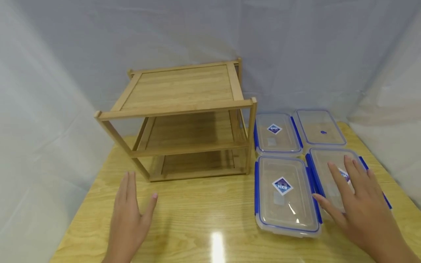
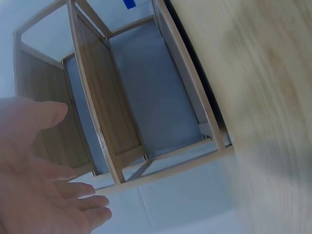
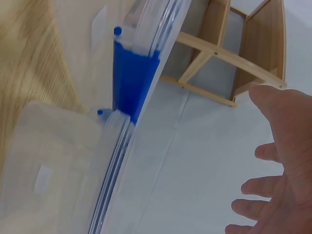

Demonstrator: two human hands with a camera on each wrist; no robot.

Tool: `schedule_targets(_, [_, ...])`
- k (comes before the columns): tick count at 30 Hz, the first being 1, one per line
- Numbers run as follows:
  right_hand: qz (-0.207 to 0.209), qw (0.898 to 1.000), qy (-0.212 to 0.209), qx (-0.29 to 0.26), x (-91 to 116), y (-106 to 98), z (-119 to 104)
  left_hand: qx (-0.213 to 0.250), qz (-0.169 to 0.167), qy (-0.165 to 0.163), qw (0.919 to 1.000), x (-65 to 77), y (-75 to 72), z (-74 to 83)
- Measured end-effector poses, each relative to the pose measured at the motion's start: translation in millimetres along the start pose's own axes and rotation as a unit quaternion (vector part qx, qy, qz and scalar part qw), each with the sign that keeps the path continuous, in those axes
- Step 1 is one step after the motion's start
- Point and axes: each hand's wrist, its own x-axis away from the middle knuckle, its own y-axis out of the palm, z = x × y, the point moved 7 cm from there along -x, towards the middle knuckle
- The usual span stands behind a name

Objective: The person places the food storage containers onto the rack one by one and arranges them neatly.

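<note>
My left hand is held over the table's front left with straight fingers and the thumb spread, holding nothing. Before it stands a three-tier wooden shelf rack. In the left wrist view the same hand appears beside the rack's tiers. My right hand, fingers spread, overlaps the front right lidded plastic container in the head view. The right wrist view shows that hand above the containers' lids, with nothing in it. Next to it lies the front left container, clear with blue side clips.
Behind these are a back left container with a diamond label and a back right container. The wooden table carries everything. White cloth hangs behind and at both sides.
</note>
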Motion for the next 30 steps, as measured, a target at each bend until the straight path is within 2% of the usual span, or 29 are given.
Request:
schedule_targets(8, [0.061,0.998,-0.005,-0.007,0,-12,22,0.037,-0.004,-0.035,0.9987,-17.9,-7.5,-15.4])
schedule_targets(11, [0.090,0.996,-0.016,-0.006,1,-15,29,0.046,0.003,-0.042,0.9981,-24.1,-9.6,-22.4])
schedule_targets(14, [0.103,0.994,-0.006,-0.021,3,-16,38,0.055,0.013,-0.047,0.9973,-29.5,-11.5,-29.7])
schedule_targets(16, [0.096,0.995,0.008,-0.036,5,-15,47,0.061,0.012,-0.056,0.9965,-33.5,-11.8,-35.7])
schedule_targets(19, [0.063,0.995,0.050,-0.057,10,-10,64,0.069,0.006,-0.074,0.9949,-39.0,-11.9,-44.6])
schedule_targets(24, [0.007,0.989,0.121,-0.084,20,1,93,0.086,-0.003,-0.104,0.9908,-46.7,-12.8,-56.3])
schedule_targets(30, [-0.036,0.980,0.167,-0.104,30,12,116,0.123,-0.002,-0.108,0.9864,-56.2,-12.5,-62.4])
